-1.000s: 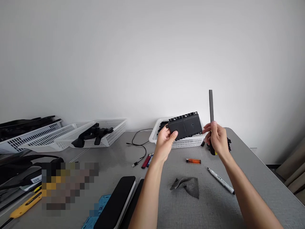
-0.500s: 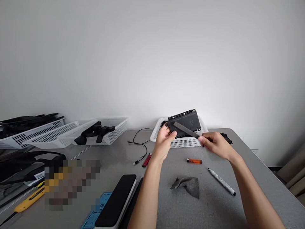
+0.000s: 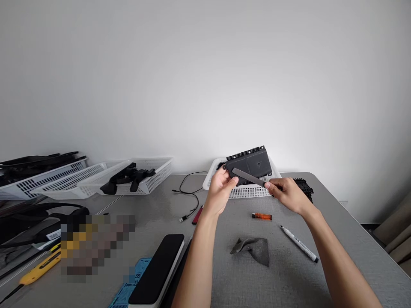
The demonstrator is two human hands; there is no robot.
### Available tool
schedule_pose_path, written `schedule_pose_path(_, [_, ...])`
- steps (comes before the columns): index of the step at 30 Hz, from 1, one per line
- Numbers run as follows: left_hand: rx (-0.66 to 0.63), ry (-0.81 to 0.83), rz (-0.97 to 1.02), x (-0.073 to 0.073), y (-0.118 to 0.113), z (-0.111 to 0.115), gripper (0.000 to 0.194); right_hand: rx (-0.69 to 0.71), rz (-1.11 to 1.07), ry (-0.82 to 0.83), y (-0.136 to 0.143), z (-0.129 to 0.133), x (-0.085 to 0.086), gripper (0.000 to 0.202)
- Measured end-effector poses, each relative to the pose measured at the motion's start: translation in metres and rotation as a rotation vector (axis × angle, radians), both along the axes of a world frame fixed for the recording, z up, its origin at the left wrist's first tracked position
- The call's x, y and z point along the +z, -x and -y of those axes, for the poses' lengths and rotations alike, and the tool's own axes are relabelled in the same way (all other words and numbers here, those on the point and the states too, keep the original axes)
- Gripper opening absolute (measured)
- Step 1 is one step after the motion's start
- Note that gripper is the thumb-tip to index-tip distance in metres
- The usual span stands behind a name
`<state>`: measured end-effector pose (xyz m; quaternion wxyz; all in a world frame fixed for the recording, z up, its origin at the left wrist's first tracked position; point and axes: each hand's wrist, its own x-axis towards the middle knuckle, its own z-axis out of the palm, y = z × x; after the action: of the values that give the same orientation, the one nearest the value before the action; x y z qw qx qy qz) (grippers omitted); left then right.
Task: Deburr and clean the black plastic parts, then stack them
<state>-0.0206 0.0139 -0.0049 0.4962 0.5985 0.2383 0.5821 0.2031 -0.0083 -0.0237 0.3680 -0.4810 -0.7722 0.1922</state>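
A black plastic part with a row of ribs along its top edge is raised above a white basket. My left hand grips its left end, thumb on the front face. Pinched in my right hand is a flat grey metal file, its blade slanting up and left across the part's lower face. A crumpled dark grey cloth lies on the table below, near an orange lighter and a white marker.
White baskets with black parts stand at the back left. A black cable, a red item, a black-topped box and a yellow tool lie on the table. Another black part is behind my right hand.
My right hand has moved slightly left, and the file's tip has slid down and left across the black part. The part has shifted slightly right.
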Motion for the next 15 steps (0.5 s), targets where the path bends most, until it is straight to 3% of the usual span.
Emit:
schedule_pose_path(9, [0.037, -0.013, 0.026, 0.003, 0.0069, 0.0012, 0.047, -0.041, 0.014, -0.057, -0.004, -0.002, -0.001, 0.052])
schedule_pose_path(15, [-0.004, -0.009, -0.025, 0.0025, 0.0038, 0.0019, 0.047, -0.062, 0.014, -0.071, -0.0022, -0.0013, 0.0005, 0.053])
